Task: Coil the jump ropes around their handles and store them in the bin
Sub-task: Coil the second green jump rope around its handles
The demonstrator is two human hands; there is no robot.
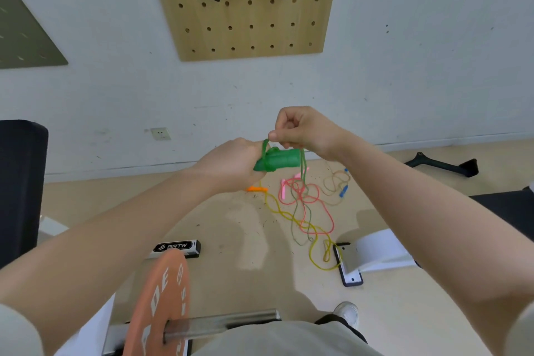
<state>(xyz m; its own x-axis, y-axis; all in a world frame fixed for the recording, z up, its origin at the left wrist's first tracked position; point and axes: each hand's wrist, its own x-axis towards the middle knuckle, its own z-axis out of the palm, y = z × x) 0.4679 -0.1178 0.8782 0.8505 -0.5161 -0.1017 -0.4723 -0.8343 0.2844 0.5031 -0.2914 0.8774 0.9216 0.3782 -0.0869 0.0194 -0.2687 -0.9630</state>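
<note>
Coiling is the step in hand, on the green rope only. The left hand (231, 163) is closed around the green handles (278, 159), which are held level at chest height above the floor. The right hand (303, 131) sits just above them, thumb and forefinger pinching a loop of the green rope (302, 173); the other fingers are curled in. A turn or two of rope lies over the near end of the handles. Most of its length hangs down and trails into the tangle on the floor.

Three more ropes lie untouched on the floor beyond the hands: a yellow rope (313, 243) with an orange handle (256, 189), a pink rope (310, 199), and a tan rope (336, 185) with blue handles. The green rope crosses the pink and yellow ones.

No bin is in view, so storing cannot be judged as begun.

Judgement: the task is at an early stage. The next move calls for carrying the pinched loop round the handles under light tension, while drawing slack up gently so the crossed ropes are not dragged along.

A weight plate (161, 295) on a bar stands close to the person's legs.
</note>
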